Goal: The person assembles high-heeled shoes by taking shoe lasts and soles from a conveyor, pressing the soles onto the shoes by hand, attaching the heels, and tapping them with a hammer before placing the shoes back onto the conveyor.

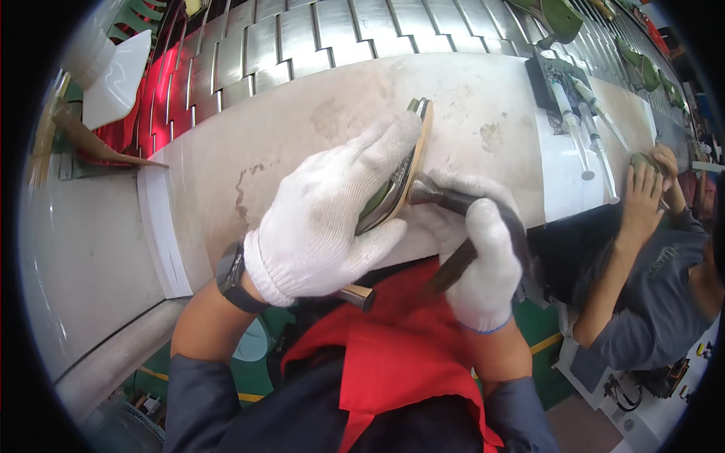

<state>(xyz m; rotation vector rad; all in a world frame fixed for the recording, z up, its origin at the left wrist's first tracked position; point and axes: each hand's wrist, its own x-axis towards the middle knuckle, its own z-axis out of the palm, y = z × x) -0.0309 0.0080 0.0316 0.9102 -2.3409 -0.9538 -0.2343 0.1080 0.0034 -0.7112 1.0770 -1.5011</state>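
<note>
My left hand (336, 196), in a white knit glove, is wrapped round a dark green shoe (375, 205) with its tan sole (420, 151) turned to the right. The toe points away from me. A slim piece with a dark tip (359, 297), apparently the shoe's heel, sticks out below my left wrist. My right hand (487, 257), also gloved, grips a dark metal hammer (445, 195). The hammer's round face is at the sole, touching or very close to it. Part of the shoe is hidden under my left fingers.
Beyond the stained worktop (302, 113) runs a metal slat conveyor (317, 38) with green shoes (555, 19) at the far right. Several syringes (572, 128) rest by a dark box (540, 83). At right, a co-worker's hands (642, 192) hold a green shoe. A white plastic piece (117, 79) stands far left.
</note>
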